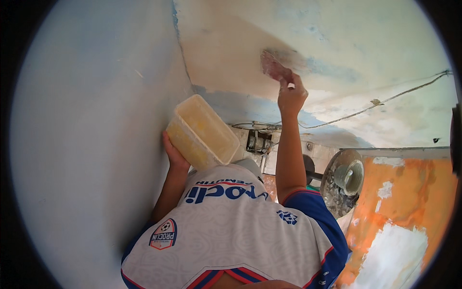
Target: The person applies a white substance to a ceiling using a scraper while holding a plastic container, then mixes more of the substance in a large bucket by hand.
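Note:
My left hand (176, 155) grips a rectangular, pale yellowish plastic tub (186, 140) from its outer side. The tub is tilted, with its open mouth showing a stained yellow inside. Whether any filler lies deep in it, I cannot make out. Raised at arm's length, my right hand (292, 98) pinches a flat reddish putty spreader (274, 66). The spreader's blade meets the patchy wall (226, 43), where a darker grey smear surrounds it. My right fingers are bent round its near edge.
A bluish-white wall (77, 144) stands close along my left side. A thin cable (346, 117) runs across the patchy wall at right. Lower right are a round, plaster-spattered surface with a grey bucket (355, 177) and an orange wall (404, 192) with white patches.

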Available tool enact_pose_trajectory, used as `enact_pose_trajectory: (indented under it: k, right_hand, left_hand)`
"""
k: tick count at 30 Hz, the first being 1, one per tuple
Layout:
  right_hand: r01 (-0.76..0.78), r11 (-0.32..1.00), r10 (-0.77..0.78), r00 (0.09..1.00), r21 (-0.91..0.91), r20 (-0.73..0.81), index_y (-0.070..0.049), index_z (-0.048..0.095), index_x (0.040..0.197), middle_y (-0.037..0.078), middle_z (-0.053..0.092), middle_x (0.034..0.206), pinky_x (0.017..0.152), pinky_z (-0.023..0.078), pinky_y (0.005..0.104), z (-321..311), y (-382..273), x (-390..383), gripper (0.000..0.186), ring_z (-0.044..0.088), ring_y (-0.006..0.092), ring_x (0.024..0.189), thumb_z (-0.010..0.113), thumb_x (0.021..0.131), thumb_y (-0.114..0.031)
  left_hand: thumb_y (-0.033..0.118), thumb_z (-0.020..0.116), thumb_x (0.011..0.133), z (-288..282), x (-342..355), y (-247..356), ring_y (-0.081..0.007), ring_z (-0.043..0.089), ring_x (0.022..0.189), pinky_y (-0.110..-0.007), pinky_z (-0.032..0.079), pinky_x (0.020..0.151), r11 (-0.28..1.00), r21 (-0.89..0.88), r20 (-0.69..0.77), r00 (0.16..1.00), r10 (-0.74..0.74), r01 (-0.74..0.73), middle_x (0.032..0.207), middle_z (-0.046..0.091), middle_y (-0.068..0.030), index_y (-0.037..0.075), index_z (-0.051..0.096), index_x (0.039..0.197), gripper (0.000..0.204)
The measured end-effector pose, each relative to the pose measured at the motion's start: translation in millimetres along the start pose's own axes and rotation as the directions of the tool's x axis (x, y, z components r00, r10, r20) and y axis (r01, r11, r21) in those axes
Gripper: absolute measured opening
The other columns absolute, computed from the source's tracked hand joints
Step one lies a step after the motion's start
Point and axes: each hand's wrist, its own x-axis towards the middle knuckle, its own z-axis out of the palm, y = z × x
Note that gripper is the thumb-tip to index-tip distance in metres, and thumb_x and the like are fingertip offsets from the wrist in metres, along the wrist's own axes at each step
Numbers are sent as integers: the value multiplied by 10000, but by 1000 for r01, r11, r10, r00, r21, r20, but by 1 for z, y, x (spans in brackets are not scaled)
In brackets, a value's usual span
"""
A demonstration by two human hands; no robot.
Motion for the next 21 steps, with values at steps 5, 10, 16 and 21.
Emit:
enact_pose_trajectory:
  k: [5,10,16,21]
  right_hand:
    - [-92,985,120,974,148,-195,-23,702,1060,36,705,920,618,518,250,-95,22,23,220,639,120,797,793,862,-57]
    - [-28,986,27,1000,161,8,-35,730,1082,85,765,937,648,540,279,-31,1,-5,244,711,155,837,767,841,-19]
    - [-45,991,72,973,129,-220,-21,715,1072,78,731,954,635,561,297,-70,50,32,187,685,153,810,746,891,-52]
    - [-56,945,81,995,322,-65,-32,704,1072,30,696,967,607,541,228,-81,31,21,210,635,96,797,777,875,-28]
  left_hand:
    - [644,301,1033,18,-6,4,-301,516,1344,-448,423,1121,999,46,-89,995,33,-29,1479,525,-114,101,457,1491,727]
    - [644,312,1031,8,1,-6,-297,510,1351,-444,421,1121,997,74,-81,996,34,-28,1481,525,-104,102,460,1489,724]
    - [652,308,1029,20,-2,-10,-288,519,1339,-442,425,1117,996,74,-97,994,48,-41,1473,532,-103,101,477,1472,727]
    - [652,301,1030,28,-3,-23,-289,527,1331,-443,431,1112,994,85,-94,993,74,-66,1467,537,-105,97,478,1471,731]
